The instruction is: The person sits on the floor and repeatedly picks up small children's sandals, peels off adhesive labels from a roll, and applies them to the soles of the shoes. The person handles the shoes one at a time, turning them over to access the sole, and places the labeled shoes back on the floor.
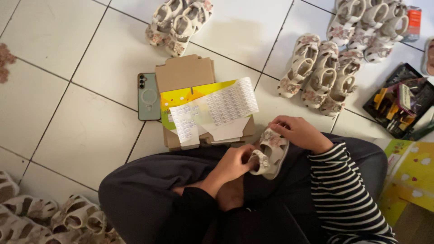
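the person sat cross-legged on the tiled floor [58, 113]; a small pale sandal [267, 156] lay over their lap, held between both hands; the left hand [233, 165] had its fingers closed on the heel end of the sandal; the right hand [300, 132] lay across the toe end, its fingers bent over the strap, holding it too; the sandal was tipped, sole partly up, just above the dark trousers [153, 180].

right in front of the knees sat a flat cardboard box [184, 72] with a yellow sheet [181, 97] and white sticker sheets [217, 108] lying loose on top; a green phone [148, 96] lay on the floor touching the box's left side; more sandals stood in bunches further off [316, 74], and some at the bottom left corner [45, 221].

what could have gone wrong, as a guess: the sandal was small and held only at its ends, so a loose grip could have let it slip down onto the lap or the floor; the sticker sheets hung over the box edge near the knees, so a bump from a knee or elbow could have pushed them off or bent them; the phone was close enough to get knocked too; the strap could have been pulled too hard and got bent.
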`<state>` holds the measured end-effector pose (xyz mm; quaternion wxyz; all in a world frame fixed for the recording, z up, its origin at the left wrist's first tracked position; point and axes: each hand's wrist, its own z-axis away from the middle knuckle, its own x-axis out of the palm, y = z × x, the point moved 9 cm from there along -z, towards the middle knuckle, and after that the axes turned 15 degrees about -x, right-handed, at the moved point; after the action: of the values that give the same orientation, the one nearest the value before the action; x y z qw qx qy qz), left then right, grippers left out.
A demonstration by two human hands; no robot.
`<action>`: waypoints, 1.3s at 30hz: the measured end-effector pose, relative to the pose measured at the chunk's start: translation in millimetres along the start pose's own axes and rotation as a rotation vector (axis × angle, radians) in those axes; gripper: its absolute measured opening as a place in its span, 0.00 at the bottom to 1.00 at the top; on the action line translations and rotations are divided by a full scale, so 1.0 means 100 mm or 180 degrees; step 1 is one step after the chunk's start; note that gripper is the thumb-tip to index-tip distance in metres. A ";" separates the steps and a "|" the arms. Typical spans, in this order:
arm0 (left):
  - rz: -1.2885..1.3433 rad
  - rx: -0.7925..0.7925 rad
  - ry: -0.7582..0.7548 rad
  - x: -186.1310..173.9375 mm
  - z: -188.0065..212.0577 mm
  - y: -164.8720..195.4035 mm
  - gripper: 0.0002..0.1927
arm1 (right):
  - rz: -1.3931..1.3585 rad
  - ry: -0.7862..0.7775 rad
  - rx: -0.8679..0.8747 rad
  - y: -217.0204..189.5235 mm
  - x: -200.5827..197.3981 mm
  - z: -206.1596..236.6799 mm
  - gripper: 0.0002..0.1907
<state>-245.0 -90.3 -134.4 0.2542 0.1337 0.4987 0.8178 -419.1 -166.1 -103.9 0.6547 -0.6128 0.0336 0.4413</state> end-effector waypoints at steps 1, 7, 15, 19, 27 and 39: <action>-0.0076 -0.0105 0.0001 0.01 0.00 -0.01 0.16 | -0.0001 -0.0079 0.0078 0.02 0.02 0.01 0.18; -0.0137 0.0030 -0.0120 0.09 0.03 0.04 0.17 | -0.0316 -0.0303 -0.0225 -0.08 0.10 0.03 0.21; -0.0019 -0.0183 -0.0195 0.14 -0.05 -0.09 0.17 | -0.0171 -0.0447 0.0021 0.05 0.12 0.10 0.23; -0.0141 -0.0684 -0.0274 0.20 -0.11 -0.26 0.20 | -0.0177 -0.0254 -0.0293 0.02 0.07 0.13 0.20; 0.0043 -0.0378 -0.0745 0.35 -0.11 -0.33 0.20 | -0.0156 -0.0362 -0.0327 -0.07 -0.01 0.28 0.17; 0.0559 -0.0691 -0.0886 0.50 -0.23 -0.70 0.15 | 0.0079 -0.0088 -0.0531 -0.05 -0.11 0.48 0.16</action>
<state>-277.8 -54.4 -208.7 0.2614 0.2602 0.3541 0.8594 -445.9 -131.2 -81.8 0.5962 -0.6587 -0.0047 0.4590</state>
